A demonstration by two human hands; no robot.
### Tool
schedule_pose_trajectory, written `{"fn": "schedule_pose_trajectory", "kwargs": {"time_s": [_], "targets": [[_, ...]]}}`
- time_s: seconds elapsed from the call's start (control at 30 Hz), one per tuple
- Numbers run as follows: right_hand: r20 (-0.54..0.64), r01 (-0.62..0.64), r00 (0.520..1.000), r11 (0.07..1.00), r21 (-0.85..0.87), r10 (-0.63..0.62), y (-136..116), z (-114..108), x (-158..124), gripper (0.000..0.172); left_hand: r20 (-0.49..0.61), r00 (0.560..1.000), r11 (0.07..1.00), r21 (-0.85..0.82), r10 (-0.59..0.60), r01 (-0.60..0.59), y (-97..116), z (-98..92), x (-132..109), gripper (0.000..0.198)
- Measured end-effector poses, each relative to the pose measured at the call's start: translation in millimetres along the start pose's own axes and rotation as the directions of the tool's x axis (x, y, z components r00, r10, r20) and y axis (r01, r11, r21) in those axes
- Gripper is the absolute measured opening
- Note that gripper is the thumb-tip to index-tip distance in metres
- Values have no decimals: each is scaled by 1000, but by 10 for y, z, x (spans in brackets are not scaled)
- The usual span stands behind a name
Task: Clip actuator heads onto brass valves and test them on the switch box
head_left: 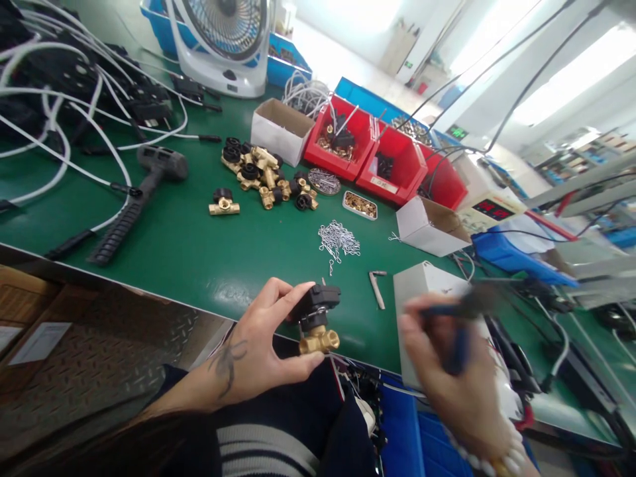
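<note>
Green bench mat [189, 245] fills the view; white fan [223, 40] at 12 o'clock, white cables [59, 119] at 10, red bins [368, 149] at 1, grey box [422, 291] at 4; mid-bench there's a pile of brass fittings [263, 175], and just past it toward 4 o'clock a heap of wire clips [338, 240].

Work in hand, my read: fitting up one valve [318, 321], black cap on top and brass body below, held off the mat at the near edge, 6 o'clock.

Left hand [258, 344]: pinching the valve; forefinger on the cap's upper left, thumb pressed under the brass body; valve sits at 3 o'clock of the palm, upright, cap at 12; the side facing the other hand is clear of fingers.

Right hand [447, 377]: closed round a blue-handled tool [460, 331]; blurred, so tool type and tip are unclear; it sits at 3 o'clock of the valve, apart, not touching.

Step, as I judge it: part presented, tool not yet on it; likely a clip or cap fixing job, given the clips on the bench, but can't confirm.

Next move calls for: steady left pinch, cap kept upright; tool brought in from 3 o'clock to the cap-to-body joint; keep the thumb below the joint, out of the tool's line.
</note>
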State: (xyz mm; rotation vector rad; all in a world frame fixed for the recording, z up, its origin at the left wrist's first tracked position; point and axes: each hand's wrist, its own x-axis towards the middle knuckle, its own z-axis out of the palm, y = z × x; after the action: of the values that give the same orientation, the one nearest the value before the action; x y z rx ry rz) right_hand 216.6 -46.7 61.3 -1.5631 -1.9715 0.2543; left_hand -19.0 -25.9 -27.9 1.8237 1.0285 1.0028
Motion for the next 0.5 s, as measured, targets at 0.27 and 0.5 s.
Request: {"fn": "schedule_pose_trajectory", "kwargs": {"time_s": [0.27, 0.5], "targets": [[-368, -28, 927, 992, 126, 73, -27, -38, 11, 18, 1, 1000, 1000, -6, -4, 4, 49, 9, 8, 66], [261, 54, 965, 991, -120, -21, -3, -29, 26, 16, 8, 999, 999, 3, -42, 42, 88, -3, 15, 66]]}}
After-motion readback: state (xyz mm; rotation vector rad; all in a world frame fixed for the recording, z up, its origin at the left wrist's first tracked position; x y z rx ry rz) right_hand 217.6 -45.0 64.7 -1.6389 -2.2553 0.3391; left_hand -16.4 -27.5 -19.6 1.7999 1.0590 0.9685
